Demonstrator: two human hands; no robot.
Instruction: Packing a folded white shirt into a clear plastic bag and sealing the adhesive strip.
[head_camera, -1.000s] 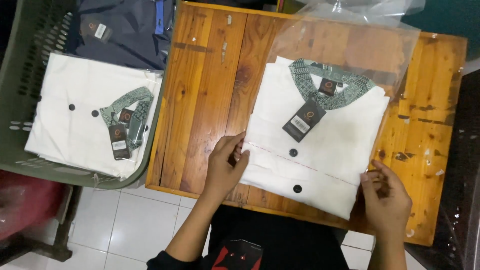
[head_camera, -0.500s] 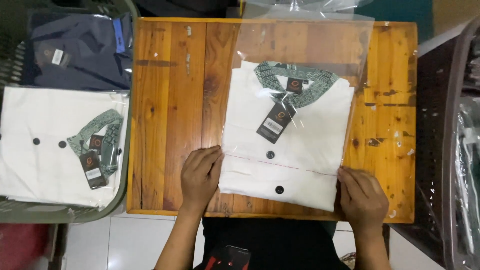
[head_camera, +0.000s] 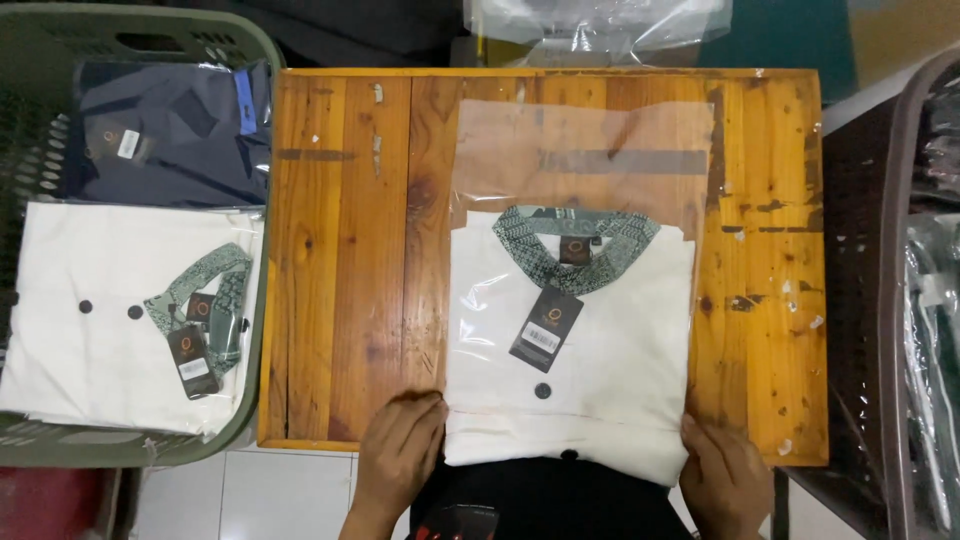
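folded white shirt (head_camera: 590, 370) in a clear plastic bag (head_camera: 585, 160)

green patterned collar, dark hang tag; lying flat on the wooden table (head_camera: 350, 250); bottom edge overhanging
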